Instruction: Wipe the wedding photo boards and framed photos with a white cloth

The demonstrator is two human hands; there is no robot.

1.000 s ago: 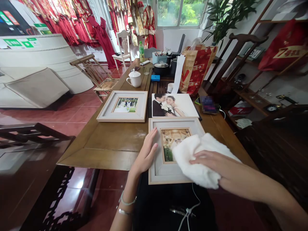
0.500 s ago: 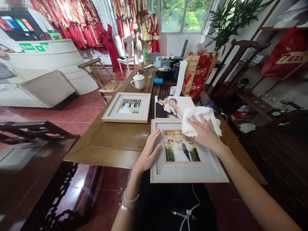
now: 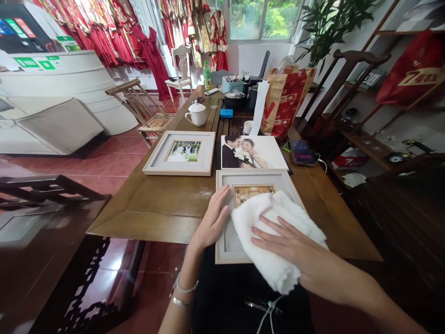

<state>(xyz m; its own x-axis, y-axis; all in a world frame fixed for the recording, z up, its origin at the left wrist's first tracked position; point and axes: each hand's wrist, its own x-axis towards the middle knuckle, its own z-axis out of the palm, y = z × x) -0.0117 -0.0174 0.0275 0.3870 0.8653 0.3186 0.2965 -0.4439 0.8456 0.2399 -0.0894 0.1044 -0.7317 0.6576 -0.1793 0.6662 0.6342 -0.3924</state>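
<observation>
**A:** Entry, head view. Left hand [image 3: 210,222]: what is the grip?

**B:** No grip. The palm is down and the fingers are straight and close together. They rest on the left border of the near picture frame [image 3: 251,178], with the fingertips reaching toward the inner mat. Nothing is clasped.

**A:** Right hand [image 3: 292,246]?

**B:** Also spread flat, with the fingers fanned apart and extended. It presses down on a white cloth [image 3: 274,215] and is not curled round it. The cloth lies bunched between the palm and the frame's face.

**A:** Where is the frame?

**B:** It lies flat at the near edge of the wooden table [image 3: 167,204], straight in front of the person, and its near side juts past the table's edge. The cloth covers most of the photo, so only a top strip shows. One fold of the cloth hangs beyond the frame's near rail.

**A:** Surroundings?

**B:** A second framed photo [image 3: 181,153] lies further back on the left. An unframed wedding print [image 3: 264,150] lies just behind the near frame. A phone [image 3: 302,152] sits to the right of the print. Further up the table are a white lidded cup [image 3: 196,114] and a red-and-gold bag [image 3: 283,99].
</observation>
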